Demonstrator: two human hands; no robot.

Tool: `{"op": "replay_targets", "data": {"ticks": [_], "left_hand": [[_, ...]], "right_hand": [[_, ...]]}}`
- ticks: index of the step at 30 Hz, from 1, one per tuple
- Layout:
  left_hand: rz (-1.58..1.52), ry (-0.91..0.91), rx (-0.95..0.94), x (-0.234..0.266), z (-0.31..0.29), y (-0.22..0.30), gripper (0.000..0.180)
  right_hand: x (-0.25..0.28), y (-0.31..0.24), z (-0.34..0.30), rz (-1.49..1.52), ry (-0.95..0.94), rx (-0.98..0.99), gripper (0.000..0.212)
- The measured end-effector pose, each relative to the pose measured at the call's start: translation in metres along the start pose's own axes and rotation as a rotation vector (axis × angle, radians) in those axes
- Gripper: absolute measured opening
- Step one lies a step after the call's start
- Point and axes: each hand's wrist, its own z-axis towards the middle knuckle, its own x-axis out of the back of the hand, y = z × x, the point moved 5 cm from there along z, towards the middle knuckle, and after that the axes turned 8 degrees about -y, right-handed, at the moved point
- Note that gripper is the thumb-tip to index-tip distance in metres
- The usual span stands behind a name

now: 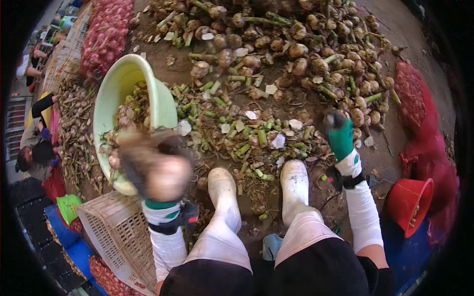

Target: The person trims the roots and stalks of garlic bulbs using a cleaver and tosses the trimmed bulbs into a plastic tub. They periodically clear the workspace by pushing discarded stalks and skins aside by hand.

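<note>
My left hand (157,165), in a dark and green work glove, is smeared by motion beside the pale green tub. A blurred, pale round garlic bulb (170,176) shows in its grip. The tub (165,101) leans on its side and has garlic bulbs and stalk bits inside. My right hand (340,132), in a green glove with dark fingers, is at the near right edge of the garlic pile (296,54). Its fingers are curled, and whatever they may hold is hidden. Cut green stalks (244,148) and papery skins lie between my hands.
Red net sacks (106,39) stand at far left, others (417,103) at right near a red bucket (409,207). A plastic crate (118,232) is by my left forearm. White boots (295,182) are below; other people (39,143) work at left.
</note>
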Motion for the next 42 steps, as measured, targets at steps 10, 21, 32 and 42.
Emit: {"op": "replay_targets", "data": {"ticks": [10,21,32,42], "left_hand": [[0.536,0.280,0.150,0.046,0.041,-0.053,0.036],[0.510,0.504,0.452,0.111,0.043,-0.119,0.037],[1.381,0.019,-0.262,0.085,0.040,-0.069,0.056],[2.512,-0.186,0.203,0.063,-0.075,-0.064,0.046]], "right_hand": [[0.001,0.038,0.102,-1.010,-0.117,-0.161,0.029],[-0.060,-0.031,-0.059,0.000,-0.125,0.267,0.034],[-0.054,-0.110,-0.068,-0.319,-0.551,0.413,0.049],[-0.087,-0.135,-0.081,-0.610,-0.622,0.476,0.043]]}}
